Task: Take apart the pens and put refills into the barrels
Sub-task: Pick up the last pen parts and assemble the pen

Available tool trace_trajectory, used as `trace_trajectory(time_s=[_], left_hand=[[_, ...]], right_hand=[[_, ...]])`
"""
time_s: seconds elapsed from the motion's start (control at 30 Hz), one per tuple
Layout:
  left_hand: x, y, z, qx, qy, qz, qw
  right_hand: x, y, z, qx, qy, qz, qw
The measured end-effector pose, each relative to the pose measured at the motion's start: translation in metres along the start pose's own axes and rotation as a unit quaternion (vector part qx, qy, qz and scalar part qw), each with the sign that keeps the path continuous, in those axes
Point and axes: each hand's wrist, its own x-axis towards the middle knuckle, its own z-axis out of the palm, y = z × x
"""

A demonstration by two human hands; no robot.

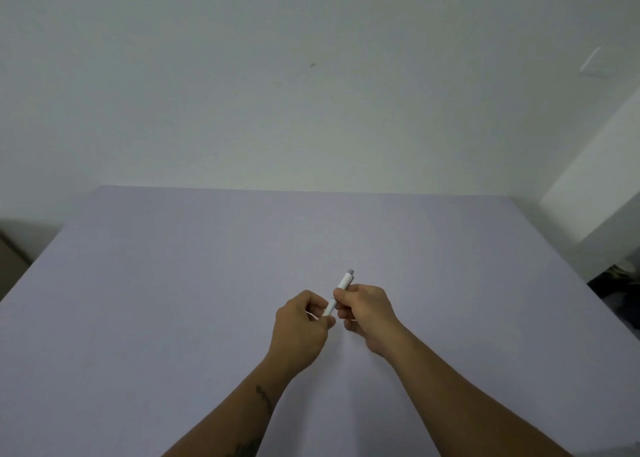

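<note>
A white pen [343, 284] with a grey push button at its far end is held slanted above the middle of the lilac table [173, 266]. My right hand [367, 313] grips its upper barrel, just below the button end. My left hand [302, 328] pinches the lower end of the same pen between thumb and fingers; that tip is hidden by the fingers. Both hands are close together, almost touching. No loose refill or other pen shows on the table.
A pale wall [311, 93] rises behind the table's far edge. Dark clutter [616, 283] lies on the floor past the right edge, and a brown object [10, 262] stands by the left edge.
</note>
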Motion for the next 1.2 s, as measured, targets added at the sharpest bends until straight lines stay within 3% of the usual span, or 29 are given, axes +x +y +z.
trace_trajectory(time_s=[0.13,0.3,0.53,0.87,1.2], left_hand=[[0.001,-0.013,0.009,0.035,-0.027,0.046,0.998],[0.014,-0.048,0.014,0.289,0.010,0.108,0.951],[0.035,-0.089,0.025,0.458,-0.047,0.061,0.886],[0.029,-0.130,0.035,0.465,-0.055,0.057,0.882],[0.029,-0.132,0.034,0.465,-0.048,0.067,0.881]], right_hand=[[0.009,0.004,-0.015,-0.057,0.034,-0.029,0.997],[0.027,0.025,-0.035,-0.157,0.084,-0.038,0.983],[0.042,0.063,-0.032,-0.383,0.065,-0.051,0.920],[0.067,0.078,-0.024,-0.490,0.037,-0.028,0.871],[0.071,0.074,-0.022,-0.516,0.024,-0.052,0.855]])
